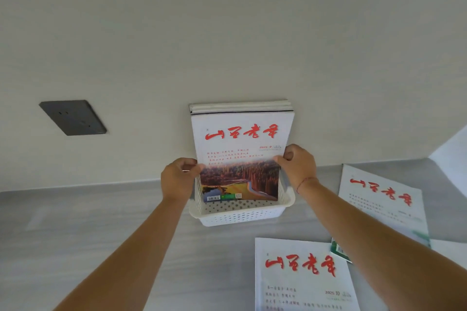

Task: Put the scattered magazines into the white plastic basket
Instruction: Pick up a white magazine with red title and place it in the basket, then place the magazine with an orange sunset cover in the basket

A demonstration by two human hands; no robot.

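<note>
Head view: left hand (178, 179), right hand (298, 165) pinch glossy rectangular magazine (242, 149) upright in perforated white plastic basket (240, 214).

- A red four-character brush title, seemingly 山西老年, is being shown on the upright magazine (242, 134), with "2025 9" being displayed beneath it.
- The same title and "2025 10" are being shown on the near magazine (303, 283).
- Only the title is being made out on the right magazine (379, 197); the smaller lines are blurred.
</note>
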